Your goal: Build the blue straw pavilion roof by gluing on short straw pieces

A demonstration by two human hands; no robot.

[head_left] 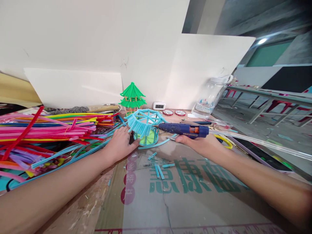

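Note:
A light-blue pipe-cleaner pavilion model (140,126) stands on the table, its round base green inside. Strips cover the left front of its roof frame; the other side shows bare spokes. My left hand (122,143) grips the model's left side, thumb at the base. In my right hand (200,144) is a dark-blue hot glue gun (182,129), its nozzle pointing left at the roof's edge. A thin metal tip (171,138) sticks out by my right thumb; the rest of that tool is hidden. Short blue pipe-cleaner pieces (159,171) lie in front of the model.
Bundles of coloured pipe cleaners (48,130) are piled at left. Behind stand a green pagoda model (133,96), a small digital clock (159,105) and a clear water bottle (207,97). A phone (258,152) lies at right, below a long glue stick (263,139).

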